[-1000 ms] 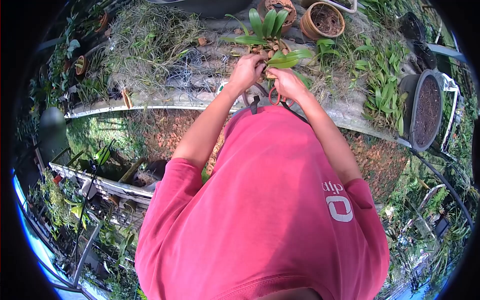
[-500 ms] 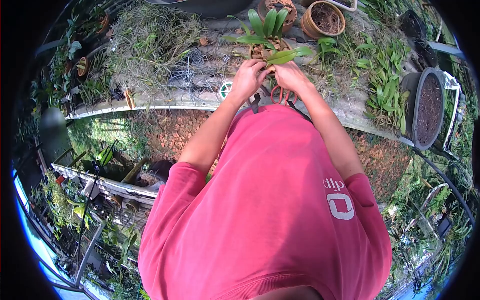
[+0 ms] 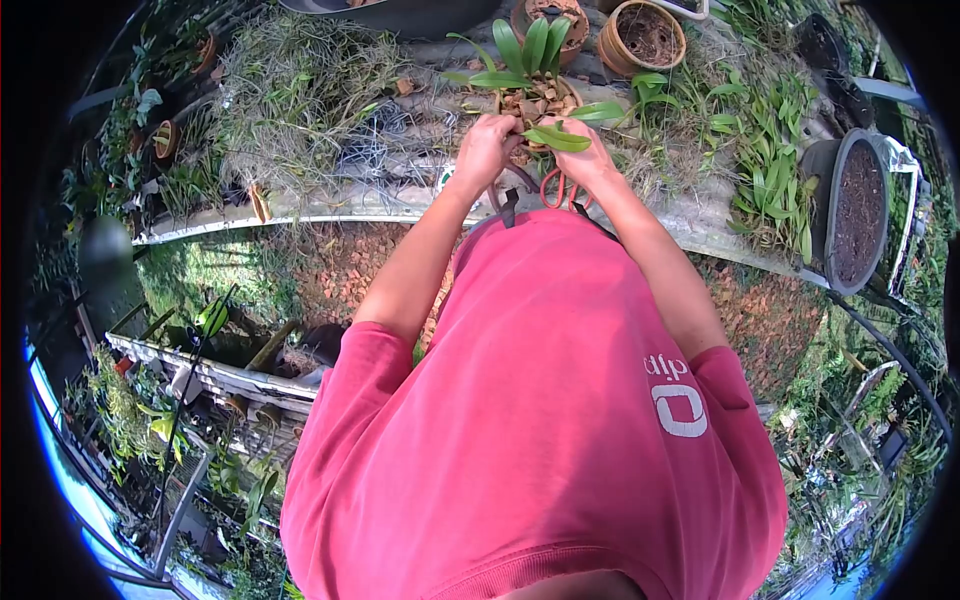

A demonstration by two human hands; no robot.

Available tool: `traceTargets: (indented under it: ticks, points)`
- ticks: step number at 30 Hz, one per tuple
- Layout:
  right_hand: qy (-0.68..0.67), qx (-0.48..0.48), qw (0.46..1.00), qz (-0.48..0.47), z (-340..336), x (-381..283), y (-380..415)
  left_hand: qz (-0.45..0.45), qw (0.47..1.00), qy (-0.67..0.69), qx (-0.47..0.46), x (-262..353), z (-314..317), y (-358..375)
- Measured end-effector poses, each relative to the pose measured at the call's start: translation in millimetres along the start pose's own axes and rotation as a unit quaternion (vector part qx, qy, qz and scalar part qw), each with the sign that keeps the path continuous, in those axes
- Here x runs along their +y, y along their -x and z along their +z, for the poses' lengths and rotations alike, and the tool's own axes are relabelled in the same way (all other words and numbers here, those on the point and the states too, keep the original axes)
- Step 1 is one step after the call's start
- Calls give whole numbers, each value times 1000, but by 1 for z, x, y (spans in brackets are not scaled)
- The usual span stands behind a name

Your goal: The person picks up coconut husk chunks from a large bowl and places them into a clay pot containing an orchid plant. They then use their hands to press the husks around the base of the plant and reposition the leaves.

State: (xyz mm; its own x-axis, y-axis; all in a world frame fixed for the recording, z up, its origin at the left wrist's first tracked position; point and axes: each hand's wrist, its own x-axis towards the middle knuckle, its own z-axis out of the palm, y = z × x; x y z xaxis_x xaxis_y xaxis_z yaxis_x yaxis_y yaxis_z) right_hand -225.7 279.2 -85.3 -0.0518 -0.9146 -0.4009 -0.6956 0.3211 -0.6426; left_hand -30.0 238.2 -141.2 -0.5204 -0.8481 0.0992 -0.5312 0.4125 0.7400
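Note:
A leafy green plant [image 3: 535,48] stands in a round pot filled with brown chunks [image 3: 545,98], at the top centre. At the pot's near left rim is my left hand [image 3: 487,150], its fingers closed; whatever they pinch is too small to make out. My right hand [image 3: 582,155] is at the near right side of the same pot, partly under a broad leaf [image 3: 558,138] that hides its fingertips. Red-handled scissors [image 3: 556,188] lie just below the hands, near the table edge.
Clay pots [image 3: 642,38] stand behind the plant. Dry grassy plants [image 3: 300,90] and tangled wire [image 3: 385,135] lie on the left of the table [image 3: 350,200]. Leafy plants [image 3: 770,185] and a grey oval planter [image 3: 857,212] are on the right.
Both hands have shifted slightly apart, uncovering more of the chunks in the pot. The broad leaf in front now hangs lower, over my right hand.

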Motion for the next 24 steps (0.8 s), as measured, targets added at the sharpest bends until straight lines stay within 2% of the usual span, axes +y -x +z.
traceTargets:
  ticks: [2, 5, 8, 9, 12, 15, 18, 21, 22, 24]
  points:
    - [36, -2, 998, -60, 7, 22, -6, -9, 1000, 15, -7, -4, -2, -2]
    - [78, -12, 977, -199, 4, 21, -15, -31, 999, 22, -17, -3, -7, -6]
    - [135, 24, 975, -172, 23, 28, -21, -40, 999, 25, -16, 0, -9, -8]
    - [140, 1, 981, -136, 22, 22, -22, -35, 999, 25, -11, 1, -8, -8]
    - [205, -10, 971, -126, 18, 13, -15, -60, 998, 35, 2, 6, -6, -4]
    - [185, 7, 975, -119, 21, 13, -11, -84, 995, 49, 4, 12, -7, -4]
    - [68, 28, 976, -206, 16, 20, -5, -95, 994, 49, -21, 14, -12, -11]
    - [6, 96, 964, -249, 18, 16, 3, -112, 991, 52, -43, 13, -12, -15]
    - [-11, 102, 969, -225, 21, 18, 0, -120, 990, 53, -47, 11, -11, -15]
    - [-45, 114, 977, -176, 29, 19, -3, -57, 998, -1, -32, 5, -10, -10]
